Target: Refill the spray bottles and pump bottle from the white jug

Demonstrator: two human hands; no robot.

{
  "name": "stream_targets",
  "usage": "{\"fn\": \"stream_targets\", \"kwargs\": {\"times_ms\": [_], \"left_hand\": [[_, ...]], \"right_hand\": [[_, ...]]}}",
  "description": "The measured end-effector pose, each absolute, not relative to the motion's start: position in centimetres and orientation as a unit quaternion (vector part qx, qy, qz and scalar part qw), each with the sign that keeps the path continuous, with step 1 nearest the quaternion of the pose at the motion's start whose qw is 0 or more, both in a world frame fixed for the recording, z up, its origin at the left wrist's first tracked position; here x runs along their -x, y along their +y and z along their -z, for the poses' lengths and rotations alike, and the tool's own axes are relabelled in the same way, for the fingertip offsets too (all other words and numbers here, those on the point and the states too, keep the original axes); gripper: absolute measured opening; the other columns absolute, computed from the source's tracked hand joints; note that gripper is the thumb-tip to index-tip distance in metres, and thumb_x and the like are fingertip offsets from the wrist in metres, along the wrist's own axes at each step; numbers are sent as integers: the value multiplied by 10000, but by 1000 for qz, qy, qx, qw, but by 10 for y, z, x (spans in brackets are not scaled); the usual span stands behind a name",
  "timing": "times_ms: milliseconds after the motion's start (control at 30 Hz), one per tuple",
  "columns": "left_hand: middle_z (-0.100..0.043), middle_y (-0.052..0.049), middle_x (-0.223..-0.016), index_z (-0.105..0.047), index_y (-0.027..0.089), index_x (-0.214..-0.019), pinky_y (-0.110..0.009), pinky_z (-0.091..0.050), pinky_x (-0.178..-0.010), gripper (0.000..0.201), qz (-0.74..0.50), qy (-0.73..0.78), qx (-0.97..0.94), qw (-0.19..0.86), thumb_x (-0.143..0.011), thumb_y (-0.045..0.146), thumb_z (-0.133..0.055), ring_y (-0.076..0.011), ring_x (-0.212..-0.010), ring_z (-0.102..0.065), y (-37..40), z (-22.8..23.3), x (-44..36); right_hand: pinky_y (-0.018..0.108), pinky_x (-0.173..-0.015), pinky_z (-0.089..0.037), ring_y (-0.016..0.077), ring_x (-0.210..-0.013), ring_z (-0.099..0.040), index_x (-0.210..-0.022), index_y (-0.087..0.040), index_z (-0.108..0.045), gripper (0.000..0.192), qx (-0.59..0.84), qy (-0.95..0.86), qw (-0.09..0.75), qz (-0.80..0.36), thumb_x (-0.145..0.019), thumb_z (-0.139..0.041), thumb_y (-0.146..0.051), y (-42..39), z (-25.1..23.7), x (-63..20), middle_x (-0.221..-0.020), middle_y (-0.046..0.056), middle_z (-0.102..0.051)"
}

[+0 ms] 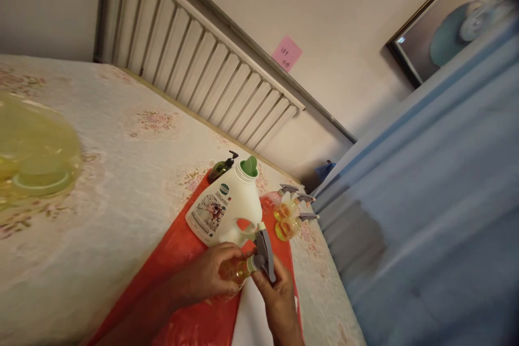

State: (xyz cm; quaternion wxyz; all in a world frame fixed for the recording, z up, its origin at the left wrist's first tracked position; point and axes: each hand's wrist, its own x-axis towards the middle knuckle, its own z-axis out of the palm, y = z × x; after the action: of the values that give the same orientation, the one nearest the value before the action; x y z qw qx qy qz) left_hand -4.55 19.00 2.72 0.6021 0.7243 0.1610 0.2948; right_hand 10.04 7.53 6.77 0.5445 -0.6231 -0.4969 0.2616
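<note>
My left hand point(211, 275) is closed around the clear body of a small spray bottle point(235, 270) with amber liquid in it. At the bottle's neck, my right hand point(279, 297) has its fingers closed on the grey trigger head point(264, 254). The bottle is tilted, its head to the right. Just beyond both hands stands a large white detergent jug point(227, 205) with a green spout in its uncapped mouth. Beneath lies a red sheet point(170, 265), with a white piece point(253, 313) near my right hand.
Several small spray bottles point(287, 227) with grey trigger heads stand right of the jug. A dark pump bottle point(219, 169) is behind it. A yellow translucent basin point(40, 146) sits at left on the flowered tablecloth point(121, 173). A radiator point(194, 59) and blue curtain point(425, 200) border the table.
</note>
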Motion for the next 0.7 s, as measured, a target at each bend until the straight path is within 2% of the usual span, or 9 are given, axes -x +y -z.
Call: {"fn": "stream_targets", "kwargs": {"times_ms": [333,533,700], "left_hand": [[-663,-9,-1109,-683,226,-1012,-296,-474,-890,394,-311,150,-724,597,-635,112,-670,-217,-1024,-612,180,-33,47],[-646,15,-961,-666,206,-921,-264,-472,-774,343,-322,148,-724,591,-604,76,-658,-183,-883,-616,168,-29,45],[-630,22,-916,-652,207,-891,-263,-460,-757,312,-335,147,-719,591,-605,83,-667,-176,-858,-597,164,-23,41]], "right_hand": [[302,-825,-513,232,-927,-654,-1065,-219,-710,325,627,-493,532,-285,-795,-721,-399,67,-69,-94,-987,38,-728],[302,-823,-509,236,-923,-653,-1066,-221,-711,333,643,-487,522,-277,-790,-726,-407,59,-71,-93,-976,37,-731],[318,-840,-508,247,-950,-652,-1082,-214,-704,323,649,-491,511,-278,-810,-709,-388,54,-65,-96,-992,50,-727]]}}
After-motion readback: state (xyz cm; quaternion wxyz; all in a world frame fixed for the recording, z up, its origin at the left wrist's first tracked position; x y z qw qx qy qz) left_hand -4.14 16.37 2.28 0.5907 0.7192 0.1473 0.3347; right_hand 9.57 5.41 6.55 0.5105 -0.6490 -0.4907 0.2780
